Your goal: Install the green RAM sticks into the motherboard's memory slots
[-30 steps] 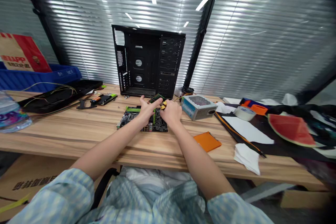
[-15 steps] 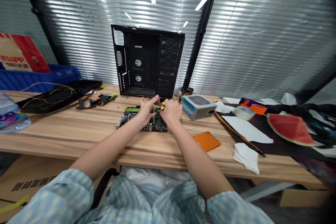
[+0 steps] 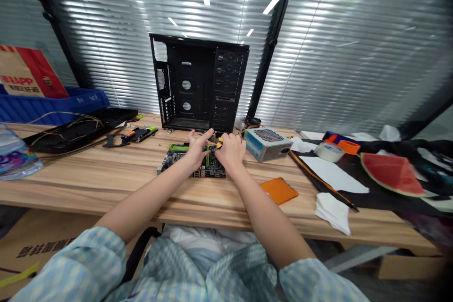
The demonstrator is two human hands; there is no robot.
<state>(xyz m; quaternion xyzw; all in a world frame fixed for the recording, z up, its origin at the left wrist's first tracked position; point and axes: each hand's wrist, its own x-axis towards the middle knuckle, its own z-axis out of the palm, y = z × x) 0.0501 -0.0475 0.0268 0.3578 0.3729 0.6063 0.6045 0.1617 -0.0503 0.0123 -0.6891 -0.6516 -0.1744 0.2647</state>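
Note:
A black motherboard (image 3: 177, 155) with green slots lies flat on the wooden table under both hands. Over its middle is my left hand (image 3: 196, 151), fingers apart and the index stretched up to the right; whether its fingertips touch anything is too small to tell. My right hand (image 3: 230, 152) is closed at the board's right side, around a small yellow thing (image 3: 220, 142). Only a bit of yellow shows between its fingers, so its kind is unclear. Something dark sits between the two hands, partly covered by the fingers.
An open black computer case (image 3: 198, 85) stands behind the board. To the right are a power supply (image 3: 269, 144), an orange drive-like plate (image 3: 281, 190), a tape roll (image 3: 329, 152) and a watermelon-shaped piece (image 3: 391, 174). A blue bin (image 3: 85, 99) and a plastic bottle (image 3: 17, 158) are left.

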